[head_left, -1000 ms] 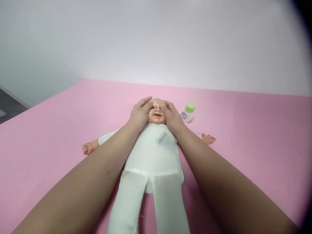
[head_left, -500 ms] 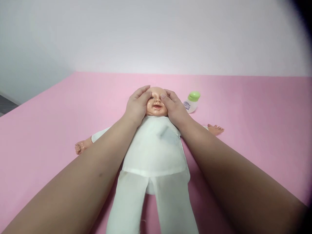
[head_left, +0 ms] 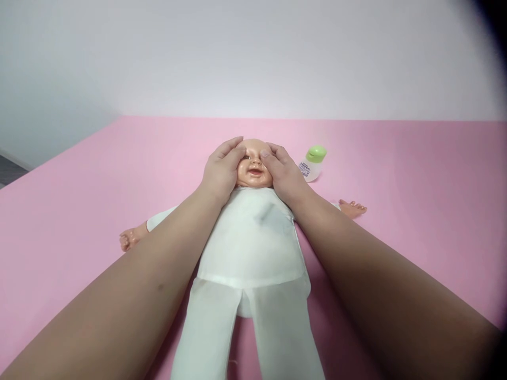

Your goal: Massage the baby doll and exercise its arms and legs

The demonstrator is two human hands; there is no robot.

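A baby doll (head_left: 253,237) in a white top and white trousers lies on its back with its feet toward me and its arms spread out. My left hand (head_left: 224,166) cups the left side of its head, fingers along the temple and thumb beside the eye. On the other side, my right hand (head_left: 283,171) holds the head in the same way, its thumb over the doll's eye. The head is clasped between my two palms. The undersides of my fingers are hidden against it.
A clear bottle with a green cap (head_left: 312,163) stands tilted beyond my right hand. The doll lies on a pink surface (head_left: 415,211), which meets a white wall (head_left: 253,58) at the back.
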